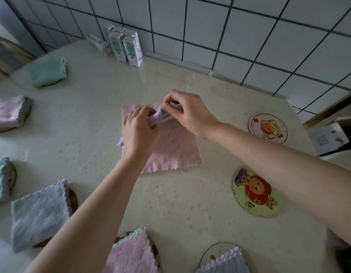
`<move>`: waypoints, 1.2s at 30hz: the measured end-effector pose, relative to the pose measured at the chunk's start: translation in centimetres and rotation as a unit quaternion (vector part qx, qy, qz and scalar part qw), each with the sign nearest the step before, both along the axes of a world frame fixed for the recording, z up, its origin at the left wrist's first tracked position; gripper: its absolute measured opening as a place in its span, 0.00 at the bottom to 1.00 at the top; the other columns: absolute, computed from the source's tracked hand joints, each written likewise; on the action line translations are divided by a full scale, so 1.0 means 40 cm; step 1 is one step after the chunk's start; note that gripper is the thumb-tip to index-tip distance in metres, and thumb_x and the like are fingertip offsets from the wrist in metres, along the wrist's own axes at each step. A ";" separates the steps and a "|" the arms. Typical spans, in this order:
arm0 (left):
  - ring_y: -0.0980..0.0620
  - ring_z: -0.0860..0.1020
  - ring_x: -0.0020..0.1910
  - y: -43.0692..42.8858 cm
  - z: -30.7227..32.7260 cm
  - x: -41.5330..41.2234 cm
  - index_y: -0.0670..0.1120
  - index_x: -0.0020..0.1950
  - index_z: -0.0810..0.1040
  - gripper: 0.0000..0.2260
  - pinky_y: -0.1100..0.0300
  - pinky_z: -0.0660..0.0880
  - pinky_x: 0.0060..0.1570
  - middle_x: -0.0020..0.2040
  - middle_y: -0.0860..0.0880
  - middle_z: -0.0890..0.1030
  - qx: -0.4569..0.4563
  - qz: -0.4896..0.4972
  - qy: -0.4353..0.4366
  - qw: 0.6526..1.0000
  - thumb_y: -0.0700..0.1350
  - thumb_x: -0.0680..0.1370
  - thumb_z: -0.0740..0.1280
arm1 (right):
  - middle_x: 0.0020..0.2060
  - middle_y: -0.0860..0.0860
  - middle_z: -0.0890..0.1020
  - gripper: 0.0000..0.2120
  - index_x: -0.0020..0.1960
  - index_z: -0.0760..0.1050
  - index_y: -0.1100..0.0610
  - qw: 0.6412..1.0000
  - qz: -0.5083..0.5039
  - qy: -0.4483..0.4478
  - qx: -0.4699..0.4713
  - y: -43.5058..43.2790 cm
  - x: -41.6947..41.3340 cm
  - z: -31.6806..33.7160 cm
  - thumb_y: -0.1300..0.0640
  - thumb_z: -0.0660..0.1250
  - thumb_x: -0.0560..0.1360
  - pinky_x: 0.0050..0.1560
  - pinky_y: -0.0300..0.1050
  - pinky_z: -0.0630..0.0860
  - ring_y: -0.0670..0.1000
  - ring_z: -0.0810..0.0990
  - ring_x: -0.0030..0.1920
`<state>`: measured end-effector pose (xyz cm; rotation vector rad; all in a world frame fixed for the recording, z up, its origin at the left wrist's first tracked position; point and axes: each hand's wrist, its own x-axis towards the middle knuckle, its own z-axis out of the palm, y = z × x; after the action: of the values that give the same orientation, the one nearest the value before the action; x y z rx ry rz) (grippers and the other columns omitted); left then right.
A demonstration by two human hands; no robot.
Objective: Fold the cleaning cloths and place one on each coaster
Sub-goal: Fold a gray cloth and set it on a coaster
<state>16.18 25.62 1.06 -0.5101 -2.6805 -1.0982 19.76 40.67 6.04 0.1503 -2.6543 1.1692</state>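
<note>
- Your left hand lies over the left side of the pink cloth, its fingers curled and pinching the cloth's lifted far edge.
- Your right hand pinches that same raised edge just beside the left, thumb and fingertips closed on its grey underside.
- The pink cloth lies spread on the table; only that far strip is bunched up between your hands.
- Right of the pink cloth lie two uncovered coasters: the far coaster and the near coaster.
- Left of the pink cloth, a folded green cloth, a lilac cloth and a pale blue cloth each cover a coaster.
- Beyond the pink cloth, cartons stand by the tiled wall.
</note>
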 end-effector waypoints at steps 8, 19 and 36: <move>0.46 0.75 0.34 -0.049 0.100 0.083 0.44 0.38 0.79 0.10 0.57 0.71 0.32 0.35 0.50 0.78 -0.041 0.023 0.049 0.998 0.34 0.67 0.60 | 0.41 0.51 0.75 0.07 0.45 0.76 0.58 0.975 0.123 -0.065 0.171 0.142 0.085 0.003 0.55 0.70 0.74 0.41 0.43 0.71 0.51 0.74 0.40; 0.39 0.77 0.46 0.026 0.134 0.246 0.43 0.49 0.75 0.09 0.53 0.69 0.40 0.47 0.43 0.80 -0.191 0.064 0.119 0.972 0.35 0.71 0.62 | 0.44 0.51 0.77 0.05 0.46 0.79 0.58 0.985 0.007 0.054 0.162 0.335 0.220 0.040 0.63 0.68 0.71 0.43 0.42 0.70 0.50 0.74 0.45; 0.49 0.82 0.44 0.058 -0.214 0.816 0.51 0.45 0.82 0.10 0.51 0.71 0.62 0.42 0.54 0.84 -0.281 -0.086 -0.141 0.945 0.43 0.64 0.70 | 0.41 0.51 0.76 0.15 0.44 0.78 0.58 0.980 0.122 -0.086 0.129 0.436 0.859 -0.322 0.75 0.67 0.64 0.47 0.42 0.73 0.51 0.75 0.44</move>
<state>48.80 27.92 -7.50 -0.7348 -3.2588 -0.4384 54.14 58.10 -6.84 0.4501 -3.0029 0.9336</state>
